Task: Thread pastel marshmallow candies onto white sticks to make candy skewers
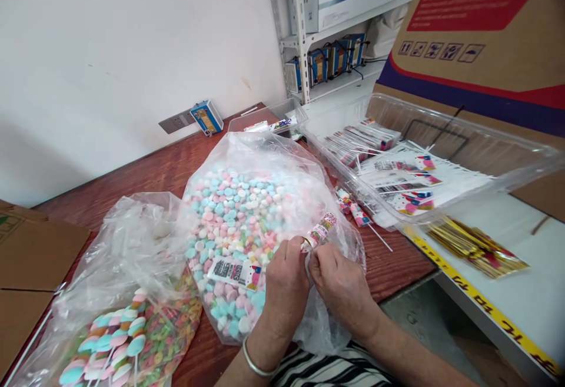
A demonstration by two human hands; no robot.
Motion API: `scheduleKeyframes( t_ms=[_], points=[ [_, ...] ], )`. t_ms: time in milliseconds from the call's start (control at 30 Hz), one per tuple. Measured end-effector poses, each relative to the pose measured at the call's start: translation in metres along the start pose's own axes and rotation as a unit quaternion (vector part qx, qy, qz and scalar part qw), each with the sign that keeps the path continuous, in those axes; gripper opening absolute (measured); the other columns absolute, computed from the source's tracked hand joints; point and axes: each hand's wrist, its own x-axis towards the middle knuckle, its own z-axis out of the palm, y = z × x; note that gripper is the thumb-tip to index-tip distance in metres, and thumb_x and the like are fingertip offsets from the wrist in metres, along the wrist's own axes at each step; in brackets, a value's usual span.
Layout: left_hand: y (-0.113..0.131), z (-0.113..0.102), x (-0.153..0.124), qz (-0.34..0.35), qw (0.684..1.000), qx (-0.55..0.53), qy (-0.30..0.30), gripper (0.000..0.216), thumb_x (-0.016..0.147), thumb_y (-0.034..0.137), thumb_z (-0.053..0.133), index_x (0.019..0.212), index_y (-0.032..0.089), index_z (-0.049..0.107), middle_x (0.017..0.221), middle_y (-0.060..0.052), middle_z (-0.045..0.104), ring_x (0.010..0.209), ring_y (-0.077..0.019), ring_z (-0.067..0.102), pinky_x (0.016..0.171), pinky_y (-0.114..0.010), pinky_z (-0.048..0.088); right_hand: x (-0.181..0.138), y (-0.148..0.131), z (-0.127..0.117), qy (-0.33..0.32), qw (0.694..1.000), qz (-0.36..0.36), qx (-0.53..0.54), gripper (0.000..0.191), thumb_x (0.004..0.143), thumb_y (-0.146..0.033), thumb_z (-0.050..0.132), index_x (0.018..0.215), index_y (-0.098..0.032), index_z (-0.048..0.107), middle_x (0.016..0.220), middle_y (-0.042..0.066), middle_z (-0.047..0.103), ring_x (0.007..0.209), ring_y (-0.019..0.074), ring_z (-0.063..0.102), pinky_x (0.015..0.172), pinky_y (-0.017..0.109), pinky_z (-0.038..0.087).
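Note:
My left hand (289, 275) and my right hand (338, 281) are close together, both closed at the lower end of a wrapped candy (321, 231). Its printed pink and gold wrapper points up and to the right; the part inside my fingers is hidden. Beneath my hands lies a large clear bag of pastel marshmallows (238, 198). A flat printed wrapper (233, 273) rests on that bag, left of my left hand. One more wrapped candy on a white stick (359, 215) lies on the table to the right of the bag.
Marshmallow skewers (117, 334) lie on a bag of gummy rings (172, 322) at lower left. To the right, a clear plastic tray (397, 222) holds wrappers and white sticks. Gold twist ties (472, 242) lie nearby. A cardboard box (477, 27) stands behind the tray.

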Motion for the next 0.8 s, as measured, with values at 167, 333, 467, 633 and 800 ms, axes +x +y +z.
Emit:
scheduleKeyframes(
  t_ms=[167, 333, 467, 633, 800],
  points=[
    [-0.006, 0.001, -0.006, 0.021, 0.999, 0.007, 0.028, 0.018, 0.094, 0.019, 0.047, 0.109, 0.022, 0.057, 0.083, -0.005, 0.062, 0.073, -0.0183, 0.058, 0.065, -0.028, 0.041, 0.002, -0.003, 0.002, 0.003, 0.999, 0.011, 0.041, 0.028, 0.1, -0.022, 0.039, 0.074, -0.02, 0.05, 0.065, 0.002, 0.056, 0.054, 0.0138, 0.054, 0.053, 0.028, 0.033],
    [-0.012, 0.005, -0.014, 0.045, 0.998, 0.031, 0.025, 0.026, 0.094, 0.016, 0.045, 0.112, 0.021, 0.063, 0.076, -0.004, 0.059, 0.067, -0.0168, 0.056, 0.062, -0.026, 0.04, 0.004, -0.003, -0.001, -0.009, 0.997, 0.035, 0.064, 0.025, 0.099, -0.021, 0.04, 0.078, -0.02, 0.051, 0.067, 0.002, 0.055, 0.057, 0.0151, 0.054, 0.052, 0.028, 0.033],
    [-0.018, 0.007, -0.017, 0.051, 0.998, 0.012, 0.032, 0.038, 0.094, 0.016, 0.045, 0.128, 0.025, 0.058, 0.079, -0.004, 0.061, 0.07, -0.0159, 0.057, 0.064, -0.025, 0.042, 0.001, -0.004, -0.003, 0.0, 1.0, -0.014, 0.027, 0.025, 0.097, -0.017, 0.043, 0.075, -0.02, 0.052, 0.067, 0.002, 0.054, 0.056, 0.0148, 0.05, 0.055, 0.029, 0.033],
    [-0.019, 0.006, -0.014, -0.003, 0.998, -0.047, 0.047, 0.033, 0.093, 0.018, 0.047, 0.121, 0.024, 0.065, 0.08, -0.005, 0.06, 0.073, -0.0167, 0.057, 0.067, -0.026, 0.044, -0.004, -0.007, -0.002, 0.0, 0.998, -0.02, 0.061, 0.025, 0.096, -0.015, 0.044, 0.073, -0.02, 0.052, 0.065, 0.002, 0.053, 0.055, 0.0147, 0.049, 0.055, 0.029, 0.032],
    [-0.012, 0.002, -0.004, -0.188, 0.944, -0.267, 0.044, 0.016, 0.088, 0.025, 0.058, 0.098, 0.02, 0.07, 0.083, -0.004, 0.063, 0.074, -0.0154, 0.056, 0.068, -0.026, 0.043, 0.001, -0.008, 0.001, -0.017, 0.957, 0.074, 0.278, 0.016, 0.093, -0.018, 0.045, 0.078, -0.021, 0.05, 0.069, 0.0, 0.055, 0.06, 0.0144, 0.053, 0.057, 0.027, 0.037]
  ],
)
